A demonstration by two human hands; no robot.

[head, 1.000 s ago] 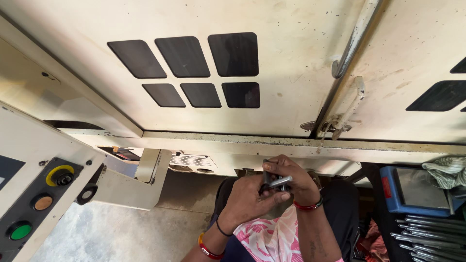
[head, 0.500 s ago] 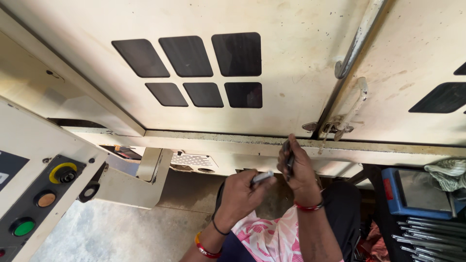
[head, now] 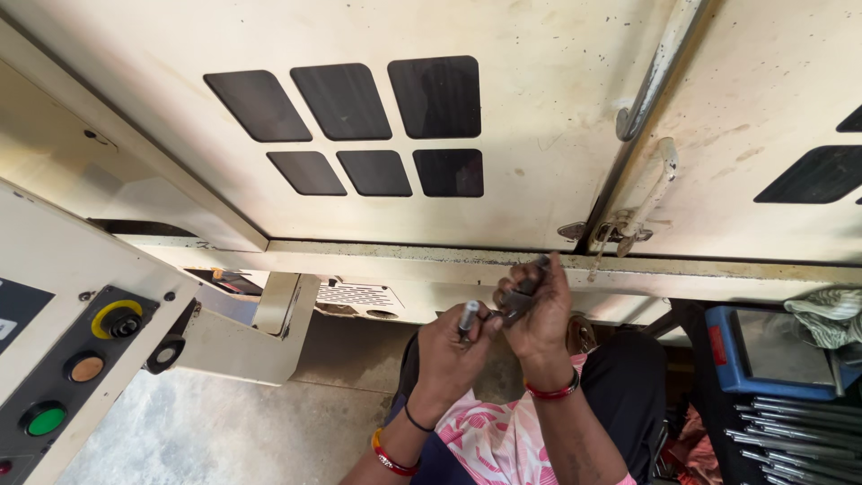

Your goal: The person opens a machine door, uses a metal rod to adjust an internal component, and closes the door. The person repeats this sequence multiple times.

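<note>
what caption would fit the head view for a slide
Seated at a cream machine panel, the left hand grips a small metal cylinder while the right hand holds a dark metal part.

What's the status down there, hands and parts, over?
Left hand grip on small silver rod. Right hand grip on dark metal piece. Both below cream machine panel; nothing between them.

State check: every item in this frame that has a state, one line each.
left hand: closed on a small metal cylinder, upright
right hand: closed on a dark metal part, raised
cabinet door latch: appears closed
yellow-ringed button: cannot tell if pressed
green button: unlit, as far as shows
metal rods: lying side by side
blue tray: resting beside the rods, rag at its corner
</note>
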